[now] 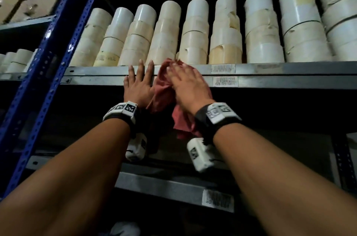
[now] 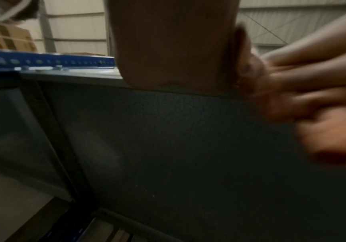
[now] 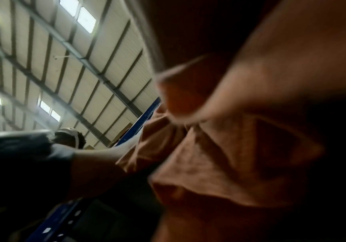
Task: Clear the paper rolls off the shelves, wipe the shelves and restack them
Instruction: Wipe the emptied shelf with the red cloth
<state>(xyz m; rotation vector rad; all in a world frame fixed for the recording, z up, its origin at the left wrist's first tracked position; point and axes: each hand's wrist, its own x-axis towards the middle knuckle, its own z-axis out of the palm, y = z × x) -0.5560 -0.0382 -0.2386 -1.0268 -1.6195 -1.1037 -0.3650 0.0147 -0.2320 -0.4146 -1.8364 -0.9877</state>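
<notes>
My right hand (image 1: 185,83) presses a red cloth (image 1: 164,89) against the shelf's front edge (image 1: 270,68), fingers nearly straight over it. My left hand (image 1: 138,86) rests flat beside it, fingers spread. The paper rolls (image 1: 195,32) stand stacked on the shelf just above.

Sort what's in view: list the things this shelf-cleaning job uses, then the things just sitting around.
Job:
- crumpled red cloth, under right hand
- grey metal shelf edge, touched by left hand
- stacked cream paper rolls

Bystanders:
- brown cardboard boxes
- blue perforated steel upright
- barcode labels
</notes>
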